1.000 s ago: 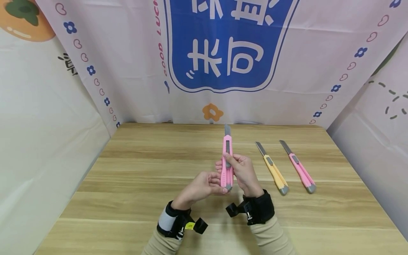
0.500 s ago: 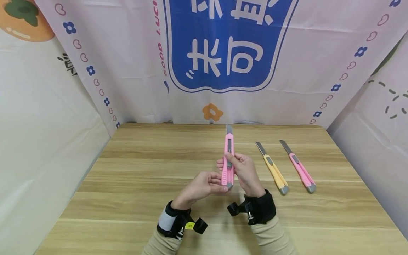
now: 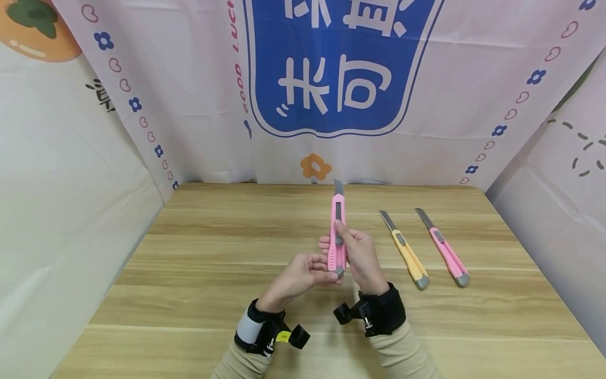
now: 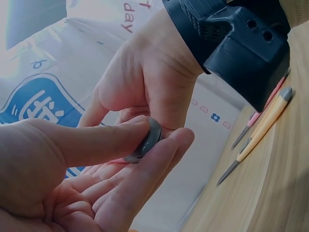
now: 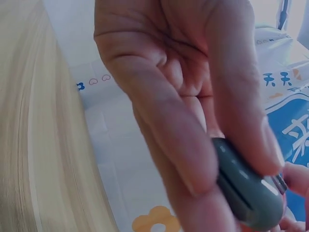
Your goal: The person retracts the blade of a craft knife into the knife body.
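In the head view, a pink utility knife (image 3: 337, 205) is held upright over the table, its grey blade pointing away. My right hand (image 3: 363, 258) grips its body from the right, thumb lying along the grey slider. At the lower end, my left hand (image 3: 298, 275) pinches the grey end cap (image 4: 153, 137) between thumb and fingers. The right wrist view has the rounded grey end close up, between the right thumb and fingers. Right of the hands lie a yellow utility knife (image 3: 410, 258) and a second pink utility knife (image 3: 448, 255), blades out.
The wooden table (image 3: 213, 231) reaches back to a printed cloth (image 3: 203, 142) hanging behind it. More pale cloth (image 3: 57, 221) hangs along the left side and the right. Each wrist wears a black strap (image 3: 384, 310) with a small camera mount.
The held pink knife shifts slightly right, then back left and a little higher in the head view, both hands keeping their grip. The two knives on the table stay put.
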`<act>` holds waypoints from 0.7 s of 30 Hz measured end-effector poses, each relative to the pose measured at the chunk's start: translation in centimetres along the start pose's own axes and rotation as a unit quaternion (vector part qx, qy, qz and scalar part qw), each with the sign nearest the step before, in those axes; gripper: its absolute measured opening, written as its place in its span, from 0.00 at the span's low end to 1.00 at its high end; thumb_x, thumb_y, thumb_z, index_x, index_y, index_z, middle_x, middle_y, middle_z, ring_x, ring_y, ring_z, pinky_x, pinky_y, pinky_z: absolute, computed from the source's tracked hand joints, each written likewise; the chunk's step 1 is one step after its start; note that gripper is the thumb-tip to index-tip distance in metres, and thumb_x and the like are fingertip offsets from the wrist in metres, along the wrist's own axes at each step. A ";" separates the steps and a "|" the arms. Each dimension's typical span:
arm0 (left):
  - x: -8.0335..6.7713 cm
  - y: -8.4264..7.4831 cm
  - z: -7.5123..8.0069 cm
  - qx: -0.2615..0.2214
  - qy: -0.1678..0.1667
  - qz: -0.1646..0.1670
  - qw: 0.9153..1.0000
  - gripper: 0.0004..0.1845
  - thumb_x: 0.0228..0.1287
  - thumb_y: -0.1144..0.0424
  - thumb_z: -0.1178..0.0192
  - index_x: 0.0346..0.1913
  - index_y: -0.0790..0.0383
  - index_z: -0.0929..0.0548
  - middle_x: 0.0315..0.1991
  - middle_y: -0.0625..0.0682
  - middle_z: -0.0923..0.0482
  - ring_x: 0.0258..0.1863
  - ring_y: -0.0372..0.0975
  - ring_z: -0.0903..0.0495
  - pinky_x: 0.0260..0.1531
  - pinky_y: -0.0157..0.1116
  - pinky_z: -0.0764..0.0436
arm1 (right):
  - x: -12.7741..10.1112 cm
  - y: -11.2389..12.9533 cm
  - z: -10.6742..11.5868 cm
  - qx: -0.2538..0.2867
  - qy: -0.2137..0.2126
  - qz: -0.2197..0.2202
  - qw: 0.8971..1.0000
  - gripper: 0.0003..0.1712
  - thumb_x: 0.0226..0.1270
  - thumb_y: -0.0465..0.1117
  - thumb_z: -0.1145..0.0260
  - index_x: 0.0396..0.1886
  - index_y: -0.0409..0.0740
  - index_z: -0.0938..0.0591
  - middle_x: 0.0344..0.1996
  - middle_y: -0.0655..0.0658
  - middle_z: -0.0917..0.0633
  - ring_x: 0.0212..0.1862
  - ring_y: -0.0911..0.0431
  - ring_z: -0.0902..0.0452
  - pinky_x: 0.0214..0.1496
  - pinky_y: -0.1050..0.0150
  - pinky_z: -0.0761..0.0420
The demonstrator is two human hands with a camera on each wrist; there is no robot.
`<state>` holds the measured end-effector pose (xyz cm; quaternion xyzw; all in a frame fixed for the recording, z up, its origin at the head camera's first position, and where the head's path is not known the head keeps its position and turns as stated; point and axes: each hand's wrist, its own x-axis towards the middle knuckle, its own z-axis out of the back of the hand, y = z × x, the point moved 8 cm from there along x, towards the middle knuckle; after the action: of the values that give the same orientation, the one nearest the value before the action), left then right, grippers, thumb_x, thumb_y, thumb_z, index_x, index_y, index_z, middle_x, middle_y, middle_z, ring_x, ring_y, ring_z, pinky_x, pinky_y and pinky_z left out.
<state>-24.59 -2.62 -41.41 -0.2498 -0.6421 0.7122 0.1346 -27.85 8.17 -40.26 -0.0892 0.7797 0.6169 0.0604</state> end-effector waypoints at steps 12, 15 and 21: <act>-0.1 0.0 0.0 -0.008 0.001 0.008 1.000 0.16 0.63 0.74 0.41 0.53 0.77 0.24 0.45 0.71 0.16 0.44 0.52 0.13 0.51 0.46 0.14 | 0.0 0.6 -0.2 -0.017 -0.010 0.052 0.998 0.23 0.74 0.45 0.45 0.48 0.24 0.22 0.22 0.53 0.11 0.28 0.60 0.12 0.38 0.63 0.10; -0.2 -0.1 -0.1 -0.014 0.009 0.006 1.000 0.16 0.64 0.74 0.42 0.53 0.78 0.24 0.45 0.72 0.17 0.44 0.52 0.13 0.53 0.49 0.15 | 0.0 0.7 -0.2 -0.010 -0.004 0.059 0.998 0.23 0.74 0.43 0.45 0.48 0.22 0.22 0.20 0.54 0.11 0.27 0.61 0.12 0.37 0.64 0.10; -0.1 -0.1 -0.2 -0.016 0.017 0.004 1.000 0.15 0.65 0.75 0.43 0.53 0.78 0.25 0.45 0.73 0.17 0.44 0.51 0.13 0.53 0.50 0.16 | 0.0 0.7 -0.3 -0.004 0.013 0.067 0.998 0.23 0.74 0.42 0.44 0.52 0.22 0.24 0.20 0.55 0.11 0.28 0.61 0.12 0.38 0.66 0.11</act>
<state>-24.42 -2.52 -41.25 -0.2664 -0.6504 0.6977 0.1386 -27.98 8.02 -39.49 -0.0449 0.7822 0.6213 0.0082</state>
